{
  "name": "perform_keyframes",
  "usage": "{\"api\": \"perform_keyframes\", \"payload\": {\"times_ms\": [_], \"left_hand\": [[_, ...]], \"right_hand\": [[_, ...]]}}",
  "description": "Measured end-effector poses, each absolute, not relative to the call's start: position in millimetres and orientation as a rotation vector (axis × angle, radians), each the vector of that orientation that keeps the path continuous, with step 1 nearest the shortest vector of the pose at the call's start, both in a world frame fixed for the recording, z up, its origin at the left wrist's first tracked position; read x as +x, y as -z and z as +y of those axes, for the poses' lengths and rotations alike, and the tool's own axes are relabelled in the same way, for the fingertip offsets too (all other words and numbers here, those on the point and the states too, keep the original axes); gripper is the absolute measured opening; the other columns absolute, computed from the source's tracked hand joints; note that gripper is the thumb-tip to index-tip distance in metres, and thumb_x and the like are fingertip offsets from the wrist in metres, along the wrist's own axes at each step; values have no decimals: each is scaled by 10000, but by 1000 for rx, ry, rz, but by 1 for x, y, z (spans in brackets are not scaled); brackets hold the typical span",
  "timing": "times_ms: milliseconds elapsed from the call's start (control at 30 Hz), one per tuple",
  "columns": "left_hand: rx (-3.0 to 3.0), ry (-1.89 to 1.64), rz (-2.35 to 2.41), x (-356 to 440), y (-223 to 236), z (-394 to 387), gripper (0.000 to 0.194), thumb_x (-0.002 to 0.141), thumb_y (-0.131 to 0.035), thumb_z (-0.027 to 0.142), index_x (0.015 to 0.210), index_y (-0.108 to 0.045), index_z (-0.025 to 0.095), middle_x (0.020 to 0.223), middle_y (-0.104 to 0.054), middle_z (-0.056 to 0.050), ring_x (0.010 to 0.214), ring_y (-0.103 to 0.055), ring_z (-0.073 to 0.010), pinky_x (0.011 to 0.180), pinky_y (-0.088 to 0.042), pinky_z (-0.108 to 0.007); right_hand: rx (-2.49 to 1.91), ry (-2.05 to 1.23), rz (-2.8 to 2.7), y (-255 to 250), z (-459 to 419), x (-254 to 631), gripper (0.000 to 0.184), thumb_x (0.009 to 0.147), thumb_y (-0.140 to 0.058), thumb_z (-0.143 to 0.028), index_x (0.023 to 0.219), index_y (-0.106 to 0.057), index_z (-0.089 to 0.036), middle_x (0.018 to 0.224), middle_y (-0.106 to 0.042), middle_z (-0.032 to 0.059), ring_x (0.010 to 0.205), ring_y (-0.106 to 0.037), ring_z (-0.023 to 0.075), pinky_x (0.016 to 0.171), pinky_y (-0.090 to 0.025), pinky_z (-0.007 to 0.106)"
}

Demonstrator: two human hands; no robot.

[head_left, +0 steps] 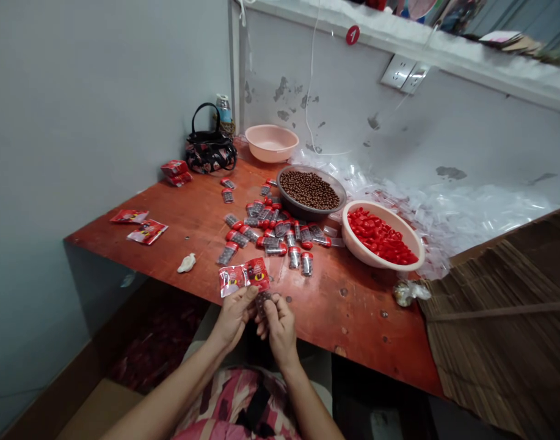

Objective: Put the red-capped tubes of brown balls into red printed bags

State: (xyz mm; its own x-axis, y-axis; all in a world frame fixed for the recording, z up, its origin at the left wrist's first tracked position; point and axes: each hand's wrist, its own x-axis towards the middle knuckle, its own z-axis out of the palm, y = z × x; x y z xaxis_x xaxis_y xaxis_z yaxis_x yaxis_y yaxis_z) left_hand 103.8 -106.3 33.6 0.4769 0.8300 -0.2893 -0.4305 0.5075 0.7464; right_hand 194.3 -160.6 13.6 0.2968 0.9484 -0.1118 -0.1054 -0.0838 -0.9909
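My left hand [232, 318] pinches the lower edge of a red printed foil packet [243, 275] just above the table's near edge. My right hand [280, 327] grips a small transparent tube of dark beads [262, 303] directly below the packet. Whether the tube's top enters the packet is hidden. On the red-brown wooden table [334, 318], several red-capped bead tubes [271, 237] lie scattered ahead of my hands. A grey bowl of brown beads [323, 174] and a pink bowl of red caps [353, 244] stand beyond them.
A pink basin [271, 143], a black handbag [210, 150] and a bottle [223, 109] stand at the far end. Red packets [175, 172] lie near the left wall [101, 122]. Transparent plastic tubes [426, 208] are heaped on the right, beside a woven mat [490, 318].
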Motion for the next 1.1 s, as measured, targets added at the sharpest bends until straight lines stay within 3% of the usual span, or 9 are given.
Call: {"api": "perform_keyframes", "payload": {"times_ms": [167,300,400,633,833,967,1033,1100], "left_hand": [[563,-872,804,106,-32,-102,264,633,-650,344,718,-596,99,536,-585,-23,380,-478,-96,329,-333,-194],[609,-762,747,108,-26,-111,333,698,-565,395,835,-602,94,348,-409,64,236,-369,-97,244,-308,-216],[621,-741,729,107,-24,-115,346,708,-553,392,876,-597,93,325,-350,86,225,-365,-104,243,-331,-229],[515,-768,754,99,-35,-107,294,672,-604,378,772,-600,101,420,-405,59,289,-327,-49,272,-267,-179],[449,-831,696,99,-32,-120,193,646,-663,250,604,-590,77,445,-410,49,389,-336,-21,377,-300,-154],[344,-952,704,72,-30,-124,183,668,-646,276,711,-616,100,654,-608,-45,560,-536,-103,505,-433,-209],[268,-1099,758,49,-28,-126,314,684,-602,395,866,-611,140,895,-641,-100,800,-592,-197,649,-483,-288],[270,-1229,895,27,-23,-128,434,692,-540,495,963,-583,159,1015,-616,-128,912,-577,-245,701,-491,-336]], "right_hand": [[-1472,-932,-1036,-15,-164,190,216,805,-452,-387,825,-535,-189,492,-491,-42,377,-458,79,369,-376,173],[-1272,-1177,-754,-9,-161,186,274,808,-425,-444,761,-474,-178,494,-511,-50,301,-413,51,283,-305,141],[-1125,-1282,-608,-6,-159,185,293,798,-440,-457,715,-445,-176,499,-529,-49,288,-414,43,277,-300,132],[-988,-1370,-686,-11,-164,190,304,782,-500,-407,973,-483,-171,753,-620,34,534,-598,115,477,-485,229],[-1034,-1300,-590,-13,-153,185,233,724,-586,-363,766,-436,-190,498,-566,-59,355,-539,99,374,-449,201],[-1022,-1383,-611,-13,-147,176,216,703,-618,-284,769,-442,-177,555,-604,-39,405,-575,103,409,-469,200],[-1021,-1387,-638,-12,-147,176,207,712,-609,-268,798,-449,-168,597,-628,-14,445,-591,107,420,-467,194],[-1049,-1361,-650,-10,-147,179,193,731,-589,-274,807,-449,-165,612,-637,1,449,-587,104,405,-450,181]]}}
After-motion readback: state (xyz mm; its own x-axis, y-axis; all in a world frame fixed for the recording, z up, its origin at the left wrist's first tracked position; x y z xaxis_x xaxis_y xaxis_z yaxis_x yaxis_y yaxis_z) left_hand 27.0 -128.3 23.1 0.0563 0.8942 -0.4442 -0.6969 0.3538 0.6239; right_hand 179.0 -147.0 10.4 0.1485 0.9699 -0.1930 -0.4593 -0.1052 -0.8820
